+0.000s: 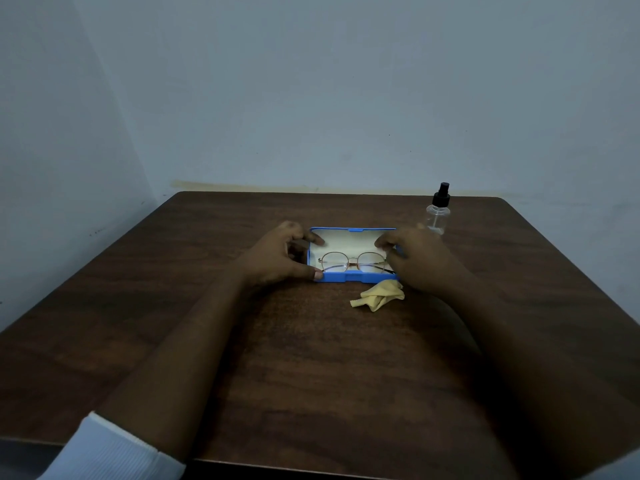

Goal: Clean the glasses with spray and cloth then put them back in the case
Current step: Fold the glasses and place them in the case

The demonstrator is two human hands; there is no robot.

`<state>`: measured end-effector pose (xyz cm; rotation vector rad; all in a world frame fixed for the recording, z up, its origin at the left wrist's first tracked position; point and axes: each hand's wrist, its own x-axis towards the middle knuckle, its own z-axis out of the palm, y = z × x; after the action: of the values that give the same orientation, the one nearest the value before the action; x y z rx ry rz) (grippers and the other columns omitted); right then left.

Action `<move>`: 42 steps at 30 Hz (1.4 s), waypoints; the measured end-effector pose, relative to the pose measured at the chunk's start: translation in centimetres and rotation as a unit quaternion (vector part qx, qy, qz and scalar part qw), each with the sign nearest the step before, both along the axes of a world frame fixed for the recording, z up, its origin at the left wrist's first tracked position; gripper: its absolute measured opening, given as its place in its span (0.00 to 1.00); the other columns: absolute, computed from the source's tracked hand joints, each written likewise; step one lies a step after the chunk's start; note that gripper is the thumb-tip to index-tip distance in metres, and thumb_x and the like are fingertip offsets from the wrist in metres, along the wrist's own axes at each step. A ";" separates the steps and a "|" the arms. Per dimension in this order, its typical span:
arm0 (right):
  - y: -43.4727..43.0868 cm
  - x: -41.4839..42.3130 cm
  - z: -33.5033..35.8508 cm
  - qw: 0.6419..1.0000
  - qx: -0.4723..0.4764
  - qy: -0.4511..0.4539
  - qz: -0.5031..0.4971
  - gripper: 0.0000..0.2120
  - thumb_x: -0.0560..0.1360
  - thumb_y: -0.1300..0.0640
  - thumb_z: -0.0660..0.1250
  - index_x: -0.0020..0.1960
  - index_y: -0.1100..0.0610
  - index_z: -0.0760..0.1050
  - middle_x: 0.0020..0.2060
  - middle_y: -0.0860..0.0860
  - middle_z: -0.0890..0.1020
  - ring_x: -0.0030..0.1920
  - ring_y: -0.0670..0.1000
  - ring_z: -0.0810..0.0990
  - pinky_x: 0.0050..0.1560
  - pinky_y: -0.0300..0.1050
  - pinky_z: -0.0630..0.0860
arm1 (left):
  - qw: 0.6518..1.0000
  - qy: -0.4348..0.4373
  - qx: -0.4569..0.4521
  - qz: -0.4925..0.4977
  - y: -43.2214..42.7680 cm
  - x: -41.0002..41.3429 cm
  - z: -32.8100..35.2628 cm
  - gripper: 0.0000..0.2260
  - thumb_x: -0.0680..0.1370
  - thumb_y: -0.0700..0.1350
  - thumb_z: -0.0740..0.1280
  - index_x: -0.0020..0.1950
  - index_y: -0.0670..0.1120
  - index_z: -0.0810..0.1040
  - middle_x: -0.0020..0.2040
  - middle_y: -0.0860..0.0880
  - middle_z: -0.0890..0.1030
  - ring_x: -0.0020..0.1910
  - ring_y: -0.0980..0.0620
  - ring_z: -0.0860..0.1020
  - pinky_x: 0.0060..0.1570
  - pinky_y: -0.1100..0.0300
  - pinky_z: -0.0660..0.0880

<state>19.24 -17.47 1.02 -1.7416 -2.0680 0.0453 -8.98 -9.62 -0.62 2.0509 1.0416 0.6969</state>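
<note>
A white sleeve (114, 452) covers my left arm near the elbow. It is a fine ribbed knit, the ribs running lengthwise, and ends in a plain edge. From there the forearm is bare down to my left hand (277, 258), whose thumb shows a short-trimmed nail. My right forearm is bare down to my right hand (419, 259).

Gripped case (346, 278): bright blue shell, cream lining; glasses (352, 260) inside, thin gold-brown rims. Cloth (379, 296) just nearer than the right hand (420, 261) and its grip, pale yellow; spray bottle (438, 216) beyond it, clear, black cap. Table (311, 358) dark brown, wood-grained.
</note>
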 end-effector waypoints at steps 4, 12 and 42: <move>-0.3 0.3 0.3 1.000 0.001 0.020 -0.013 0.16 0.79 0.65 0.62 0.61 0.58 0.83 0.59 0.53 0.84 0.57 0.51 0.80 0.53 0.41 0.72 | 0.998 0.055 0.024 0.023 0.1 -0.1 0.3 0.24 0.69 0.50 0.83 0.64 0.58 0.83 0.64 0.55 0.70 0.65 0.53 0.74 0.66 0.54 0.76; -0.2 0.5 -0.4 0.997 -0.014 0.071 -0.040 0.13 0.79 0.62 0.64 0.60 0.54 0.82 0.57 0.52 0.78 0.54 0.49 0.75 0.50 0.43 0.70 | 0.996 0.085 0.021 0.026 0.0 -0.2 0.5 0.19 0.70 0.52 0.82 0.59 0.56 0.84 0.66 0.55 0.70 0.62 0.56 0.73 0.61 0.60 0.75; -0.7 -0.5 -0.7 0.996 -0.055 -0.047 -0.051 0.16 0.83 0.55 0.58 0.64 0.55 0.81 0.67 0.53 0.72 0.67 0.59 0.63 0.63 0.49 0.64 | 0.994 0.099 0.036 0.032 -0.3 -0.2 0.8 0.19 0.70 0.55 0.81 0.60 0.55 0.86 0.64 0.56 0.71 0.61 0.55 0.74 0.55 0.65 0.74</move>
<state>18.74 -18.17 0.28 -1.9488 -2.0729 0.0494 -9.15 -9.89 0.16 2.1908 1.2136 0.5784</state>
